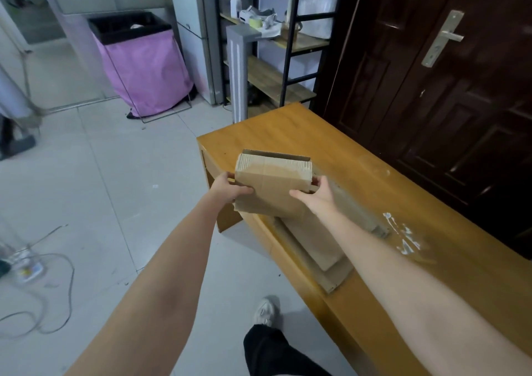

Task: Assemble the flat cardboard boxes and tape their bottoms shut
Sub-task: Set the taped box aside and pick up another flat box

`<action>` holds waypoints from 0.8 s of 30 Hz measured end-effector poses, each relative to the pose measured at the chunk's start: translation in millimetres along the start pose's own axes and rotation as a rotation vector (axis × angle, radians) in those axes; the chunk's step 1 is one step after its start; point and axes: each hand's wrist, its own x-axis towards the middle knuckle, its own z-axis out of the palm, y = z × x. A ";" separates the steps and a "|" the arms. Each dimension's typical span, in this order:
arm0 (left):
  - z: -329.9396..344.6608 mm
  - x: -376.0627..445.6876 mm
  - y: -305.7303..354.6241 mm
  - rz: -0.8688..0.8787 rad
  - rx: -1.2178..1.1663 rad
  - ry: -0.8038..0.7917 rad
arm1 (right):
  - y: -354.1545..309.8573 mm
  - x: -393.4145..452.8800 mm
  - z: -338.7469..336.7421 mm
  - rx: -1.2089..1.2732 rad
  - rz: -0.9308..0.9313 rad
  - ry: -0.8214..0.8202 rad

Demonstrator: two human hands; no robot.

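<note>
2 hands on 1 cardboard box (272, 185), raised above near corner of wooden table (359, 174). Left hand (227, 188) gripping box's left edge, thumb across front face. Right hand (316, 193) clamped on right edge, fingers curled behind, thumb in front. Flat cardboard stack (319, 243) lying on tabletop just beneath. Dark door (446, 73) far right.
</note>
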 end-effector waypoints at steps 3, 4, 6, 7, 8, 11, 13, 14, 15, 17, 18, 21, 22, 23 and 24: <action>-4.1 32.7 16.1 0.008 -0.007 -0.003 | -10.2 37.3 9.6 0.010 -0.010 0.014; -5.3 45.1 22.4 0.016 -0.004 -0.005 | -13.9 51.7 12.4 0.012 -0.012 0.015; -7.9 70.5 36.4 0.022 0.010 -0.006 | -23.3 79.7 16.0 0.006 -0.016 0.023; -8.8 83.1 44.4 0.024 0.018 -0.006 | -28.5 92.4 16.5 0.005 -0.019 0.028; -9.4 95.5 52.8 0.027 0.026 -0.008 | -32.9 104.9 16.6 0.006 -0.021 0.034; -6.2 132.4 78.2 0.033 0.045 -0.032 | -40.7 140.2 12.8 0.019 -0.007 0.049; 2.2 154.3 94.2 0.043 0.059 -0.047 | -43.6 161.9 7.1 0.027 0.003 0.076; 8.3 164.5 101.7 0.049 0.065 -0.054 | -44.3 171.5 3.3 0.031 0.007 0.091; 15.6 174.1 108.7 0.056 0.074 -0.060 | -44.9 179.4 -1.3 0.030 0.011 0.109; 33.6 191.1 120.1 0.075 0.101 -0.086 | -42.0 192.0 -12.5 0.025 0.029 0.148; 44.5 199.0 124.5 0.085 0.119 -0.108 | -37.8 197.4 -19.2 0.019 0.044 0.171; 81.8 218.6 141.2 0.116 0.185 -0.174 | -25.5 210.9 -43.4 -0.018 0.092 0.243; 94.5 225.3 147.6 0.127 0.207 -0.200 | -22.3 215.1 -52.2 -0.020 0.110 0.273; 107.5 232.3 154.5 0.132 0.231 -0.230 | -20.1 218.3 -60.9 -0.019 0.125 0.305; 120.3 239.7 161.1 0.136 0.259 -0.262 | -17.1 221.4 -69.3 -0.014 0.141 0.336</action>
